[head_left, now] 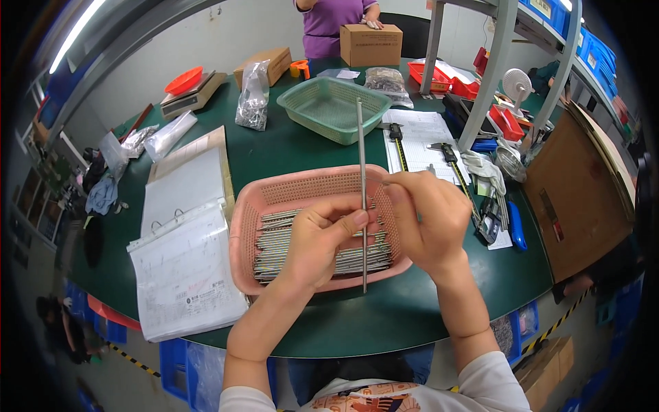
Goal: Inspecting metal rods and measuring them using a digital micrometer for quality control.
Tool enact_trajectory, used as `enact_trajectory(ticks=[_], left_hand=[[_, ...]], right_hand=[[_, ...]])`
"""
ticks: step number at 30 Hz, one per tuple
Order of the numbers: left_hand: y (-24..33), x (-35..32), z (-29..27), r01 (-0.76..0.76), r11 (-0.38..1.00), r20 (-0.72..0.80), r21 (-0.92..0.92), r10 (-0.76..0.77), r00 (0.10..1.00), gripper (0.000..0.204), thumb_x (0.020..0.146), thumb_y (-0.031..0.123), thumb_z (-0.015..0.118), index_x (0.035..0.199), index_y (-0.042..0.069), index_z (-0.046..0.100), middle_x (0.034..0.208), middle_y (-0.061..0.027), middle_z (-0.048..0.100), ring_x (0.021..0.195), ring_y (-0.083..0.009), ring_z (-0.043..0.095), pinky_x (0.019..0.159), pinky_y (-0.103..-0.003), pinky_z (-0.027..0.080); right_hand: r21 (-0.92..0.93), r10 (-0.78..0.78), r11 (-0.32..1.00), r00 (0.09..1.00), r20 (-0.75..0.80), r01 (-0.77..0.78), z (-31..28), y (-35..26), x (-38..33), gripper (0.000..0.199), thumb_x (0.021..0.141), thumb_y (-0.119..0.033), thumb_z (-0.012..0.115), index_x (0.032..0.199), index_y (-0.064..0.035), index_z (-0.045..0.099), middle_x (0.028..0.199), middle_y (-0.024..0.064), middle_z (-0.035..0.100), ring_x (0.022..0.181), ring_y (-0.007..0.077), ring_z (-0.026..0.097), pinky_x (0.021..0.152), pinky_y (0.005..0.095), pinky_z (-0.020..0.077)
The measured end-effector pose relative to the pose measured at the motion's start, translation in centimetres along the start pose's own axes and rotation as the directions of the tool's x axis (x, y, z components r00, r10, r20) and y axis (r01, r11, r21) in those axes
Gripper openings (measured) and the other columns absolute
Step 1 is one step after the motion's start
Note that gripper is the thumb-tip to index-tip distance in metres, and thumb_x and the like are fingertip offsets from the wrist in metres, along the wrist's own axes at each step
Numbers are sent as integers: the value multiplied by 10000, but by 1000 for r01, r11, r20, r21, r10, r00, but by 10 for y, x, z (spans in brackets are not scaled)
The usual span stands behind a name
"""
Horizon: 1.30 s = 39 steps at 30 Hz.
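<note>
A long thin metal rod (362, 151) stands nearly upright in the picture above the pink basket. My left hand (319, 237) pinches it between thumb and fingers below its middle. My right hand (429, 216) is closed just right of the rod, its fingertips pinched. Something thin, like a fine pin or wire, seems to run from those fingertips toward the rod; it is too small to name. Under both hands the pink perforated plastic basket (248, 199) holds many similar metal rods (281, 250), lying crosswise. My left hand and forearm hide part of them.
An open ring binder (182, 275) lies left of the basket. Beyond are a green basket (322, 113), a bag of parts (253, 99) and a scale (194, 95). Calipers (396, 141) lie on papers at right, near a shelf post (491, 75). Across the table, a person touches a carton (371, 44).
</note>
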State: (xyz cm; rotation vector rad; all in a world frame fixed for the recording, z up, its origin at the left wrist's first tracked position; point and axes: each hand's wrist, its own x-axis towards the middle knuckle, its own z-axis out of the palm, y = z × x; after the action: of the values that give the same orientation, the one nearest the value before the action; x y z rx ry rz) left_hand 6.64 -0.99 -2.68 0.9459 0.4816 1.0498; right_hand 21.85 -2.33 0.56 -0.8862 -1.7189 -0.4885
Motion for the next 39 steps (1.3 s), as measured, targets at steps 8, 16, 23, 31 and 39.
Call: enact_trajectory(ticks=[8, 16, 23, 31, 39], left_hand=[[13, 3, -12, -51, 992, -72, -112, 43, 996, 196, 832, 82, 528, 1007, -5, 536, 916, -99, 592, 817, -158, 592, 699, -307, 522], [17, 2, -11, -127, 979, -126, -158, 107, 986, 194, 838, 91, 519, 1011, 4, 535, 916, -86, 585, 823, -156, 585, 694, -298, 529], [17, 0, -11, -141, 970, -113, -197, 121, 986, 193, 841, 85, 515, 1014, 3, 534, 905, -82, 582, 821, -155, 581, 690, -294, 529], [14, 2, -12, -209, 975, -213, -78, 188, 959, 178, 838, 61, 513, 1000, -11, 535, 894, -89, 582, 793, -156, 585, 691, -299, 531], [16, 7, -11, -245, 968, -237, -51, 227, 945, 167, 836, 52, 509, 990, -5, 539, 887, -106, 589, 797, -170, 594, 693, -296, 528]], right_hand=[[168, -28, 986, 990, 137, 5, -3, -8, -2, 70, 639, -5, 577, 669, -51, 533, 531, 43, 493, 414, 202, 463, 396, 291, 349], [207, -55, 978, 962, 266, -1, 0, -11, -5, 59, 631, -10, 576, 665, -46, 544, 577, 47, 531, 453, 209, 495, 431, 298, 363], [188, -44, 982, 965, 257, -5, 2, -13, -7, 55, 636, -11, 573, 663, -48, 542, 573, 45, 530, 461, 212, 506, 435, 297, 371], [110, -17, 994, 947, 320, -19, 4, -19, -8, 40, 671, -20, 578, 692, -46, 555, 591, 60, 546, 465, 217, 510, 436, 299, 382], [154, -8, 987, 943, 332, -46, 11, -13, -8, 36, 707, -49, 590, 737, -56, 571, 597, 72, 546, 484, 231, 527, 444, 307, 397]])
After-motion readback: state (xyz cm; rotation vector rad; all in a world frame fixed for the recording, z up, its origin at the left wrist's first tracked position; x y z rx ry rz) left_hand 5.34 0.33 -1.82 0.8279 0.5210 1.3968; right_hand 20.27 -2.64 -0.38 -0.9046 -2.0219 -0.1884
